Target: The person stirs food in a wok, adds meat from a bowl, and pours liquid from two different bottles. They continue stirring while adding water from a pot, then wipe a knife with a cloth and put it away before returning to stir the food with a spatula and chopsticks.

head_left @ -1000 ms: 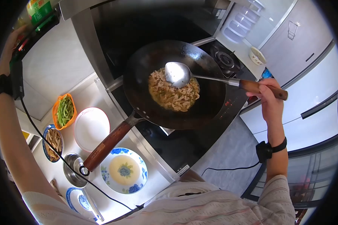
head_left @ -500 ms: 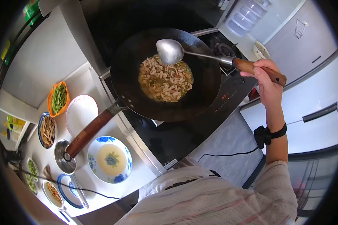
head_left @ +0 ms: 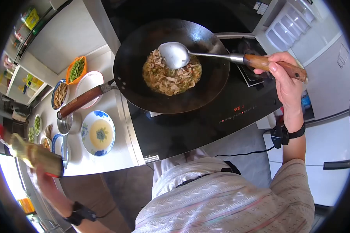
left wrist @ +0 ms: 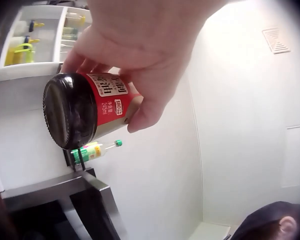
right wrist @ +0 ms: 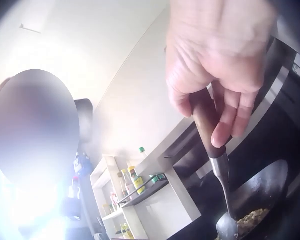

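My right hand (head_left: 289, 83) grips the wooden handle of a metal ladle (head_left: 175, 55), whose bowl is over the sliced meat (head_left: 171, 83) in the dark wok (head_left: 144, 42). The right wrist view shows the fingers curled round that handle (right wrist: 204, 120). At the lower left, my left hand (head_left: 50, 192) holds a bottle (head_left: 42, 157), blurred in the head view. In the left wrist view the hand (left wrist: 140, 55) has fingers and thumb round the dark glass bottle (left wrist: 70, 110), which has a red label and its base toward the camera.
Left of the cooktop (head_left: 175, 136) stand a blue-flowered bowl with pale liquid (head_left: 99, 132), a white bowl (head_left: 89, 83), an orange basket of green strips (head_left: 77, 70), a dish of brown strips (head_left: 60, 95) and a metal pot (head_left: 72, 123). The wok's handle (head_left: 79, 101) juts over the counter. Shelves hold bottles.
My left hand has come down from the upper-left shelf to the lower left, with a bottle in it. The ladle's bowl has moved slightly over the meat, and the head view has shifted.
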Demonstrator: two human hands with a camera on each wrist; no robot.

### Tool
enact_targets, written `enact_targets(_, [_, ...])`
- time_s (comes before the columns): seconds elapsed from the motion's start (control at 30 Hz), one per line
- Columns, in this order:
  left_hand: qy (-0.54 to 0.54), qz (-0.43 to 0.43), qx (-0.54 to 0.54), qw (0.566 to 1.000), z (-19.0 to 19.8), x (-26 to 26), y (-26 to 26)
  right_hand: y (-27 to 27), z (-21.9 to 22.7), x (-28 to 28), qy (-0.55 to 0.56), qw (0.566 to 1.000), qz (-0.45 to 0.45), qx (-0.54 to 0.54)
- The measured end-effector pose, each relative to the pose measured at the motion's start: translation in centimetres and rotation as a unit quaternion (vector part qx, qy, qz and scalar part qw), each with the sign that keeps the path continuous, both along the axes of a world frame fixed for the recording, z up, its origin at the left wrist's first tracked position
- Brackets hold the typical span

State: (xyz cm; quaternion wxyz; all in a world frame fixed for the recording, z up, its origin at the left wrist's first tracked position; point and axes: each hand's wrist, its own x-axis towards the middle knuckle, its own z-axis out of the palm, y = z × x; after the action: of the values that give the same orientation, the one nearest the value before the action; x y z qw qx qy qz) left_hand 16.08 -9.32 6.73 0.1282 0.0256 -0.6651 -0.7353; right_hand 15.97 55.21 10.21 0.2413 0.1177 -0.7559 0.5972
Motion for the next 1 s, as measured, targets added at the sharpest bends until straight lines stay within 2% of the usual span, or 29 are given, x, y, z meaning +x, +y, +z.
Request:
enact_targets(0.03, [0.007,-0.04,0.014,0.999,-0.7,1.0,5.3,0.3,0.2,0.1,0.009,1.0,0.007,0.006])
enact_targets(0.13, [-0.037,-0.034,-0.012,0.999,-2.2,2.2,14.5,-1.1,0.2,0.7,0.021,0.997,-0.006,0.077])
enact_targets(0.17, [-0.044,-0.014,-0.01,0.999,-3.0,2.4,16.6,-1.3,-0.4,0.6,0.049,0.981,-0.016,0.187])
enact_targets(0.2, [-0.056,-0.032,-0.009,0.998,-4.0,2.5,17.6,-2.4,-0.5,0.7,0.082,0.955,-0.008,0.284])
enact_targets(0.23, [-0.083,-0.045,-0.014,0.995,-3.8,2.6,19.6,-3.6,-1.2,0.6,0.19,0.901,-0.009,0.389])
enact_targets(0.33, [-0.124,-0.141,-0.061,0.98,-5.4,1.7,22.1,-6.7,-3.3,2.5,0.12,0.897,0.055,0.423])
enact_targets(0.47, [-0.089,-0.269,-0.101,0.954,-6.6,0.4,24.0,-9.1,-4.9,4.5,0.024,0.867,0.091,0.49])
enact_targets(0.6, [-0.135,-0.35,-0.104,0.921,-6.3,-0.3,25.1,-8.8,-3.1,3.7,-0.023,0.848,0.139,0.512])
enact_targets(0.63, [-0.133,-0.356,-0.102,0.919,-6.3,-0.5,25.2,-8.9,-2.2,2.9,-0.02,0.862,0.125,0.491])
enact_targets(0.67, [-0.126,-0.377,-0.114,0.91,-6.3,-0.6,25.4,-9.1,-1.3,1.8,0.036,0.878,0.108,0.465])
enact_targets(0.73, [-0.115,-0.409,-0.127,0.896,-6.3,-0.8,25.9,-10.6,0.9,0.4,-0.039,0.904,0.14,0.403])
enact_targets(0.77, [-0.114,-0.421,-0.138,0.889,-6.3,-0.8,26.2,-11.4,1.5,-0.2,-0.04,0.905,0.159,0.393])
enact_targets(0.93, [-0.115,-0.483,-0.172,0.851,-5.9,-0.8,26.3,-13.1,2.0,-2.0,-0.124,0.881,0.261,0.374])
enact_targets(0.97, [-0.142,-0.484,-0.164,0.848,-5.9,-0.7,26.2,-13.0,2.0,-2.1,-0.124,0.881,0.261,0.375])
enact_targets(1.0, [-0.142,-0.483,-0.162,0.849,-5.8,-0.5,26.1,-12.9,1.9,-2.3,-0.161,0.889,0.285,0.32])
